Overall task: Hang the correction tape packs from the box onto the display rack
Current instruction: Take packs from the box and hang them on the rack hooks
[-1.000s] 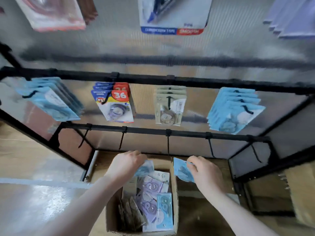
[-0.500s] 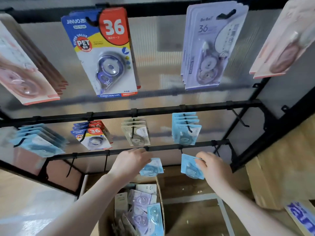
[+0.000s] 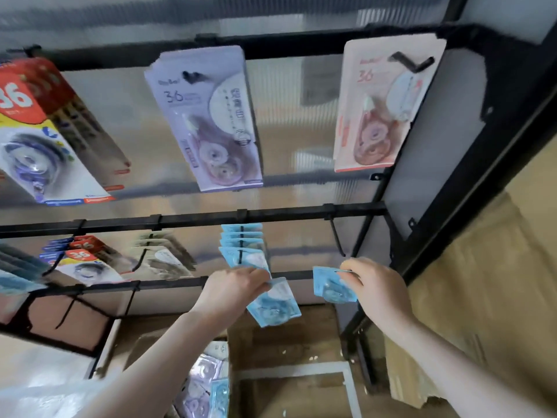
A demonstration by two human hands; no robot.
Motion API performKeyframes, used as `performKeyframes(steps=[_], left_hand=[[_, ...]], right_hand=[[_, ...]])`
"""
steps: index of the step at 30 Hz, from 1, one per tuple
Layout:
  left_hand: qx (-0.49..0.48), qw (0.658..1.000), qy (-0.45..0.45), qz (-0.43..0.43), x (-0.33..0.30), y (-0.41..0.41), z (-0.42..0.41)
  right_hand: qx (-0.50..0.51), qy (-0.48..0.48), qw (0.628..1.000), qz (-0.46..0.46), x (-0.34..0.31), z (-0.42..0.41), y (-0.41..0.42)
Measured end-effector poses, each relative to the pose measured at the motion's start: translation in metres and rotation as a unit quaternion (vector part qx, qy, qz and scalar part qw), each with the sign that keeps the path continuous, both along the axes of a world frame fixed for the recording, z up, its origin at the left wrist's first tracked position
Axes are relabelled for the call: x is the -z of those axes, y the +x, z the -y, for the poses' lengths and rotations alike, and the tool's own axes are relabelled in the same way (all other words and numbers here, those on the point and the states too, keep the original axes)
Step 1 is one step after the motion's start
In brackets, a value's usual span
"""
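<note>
head view: left hand pinches a blue pack just under the full hook; right hand pinches another pack near the empty hook. blurry hole alignment risks a miss, dropping packs toward the box.

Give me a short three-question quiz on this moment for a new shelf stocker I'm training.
1. True or false: each hand holds a blue pack.
2. Which peg beside the right hand is bare? A) the empty hook on the middle rail B) the peg of hanging blue packs C) the peg with the pink pack
3. Fill in: the open box sits ___ the left hand.

Key:
1. True: the left blue pack and the right blue pack are both pinched.
2. A
3. below
</note>
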State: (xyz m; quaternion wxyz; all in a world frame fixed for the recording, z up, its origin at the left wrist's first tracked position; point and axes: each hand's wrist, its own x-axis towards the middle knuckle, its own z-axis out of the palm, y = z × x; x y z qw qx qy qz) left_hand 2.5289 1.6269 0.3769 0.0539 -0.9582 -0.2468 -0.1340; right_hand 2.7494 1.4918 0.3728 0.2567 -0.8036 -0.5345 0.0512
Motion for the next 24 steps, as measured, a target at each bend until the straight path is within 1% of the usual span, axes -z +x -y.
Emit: performKeyframes(steps=[6, 16, 24], left_hand=[[0.024, 0.999, -0.009, 0.022, 0.0, 0.028, 0.005], [0.048, 0.998, -0.034, 0.029, 0.011, 0.032, -0.003], [0.067, 0.996, -0.056, 0.024, 0.013, 0.035, -0.012]], right_hand=[[-0.02, 0.018, 1.0, 0.012, -0.001, -0.009, 0.025], [-0.042, 0.07, 0.997, 0.003, -0.002, -0.013, 0.026], [-0.057, 0.04, 0.998, 0.005, 0.003, -0.023, 0.029]])
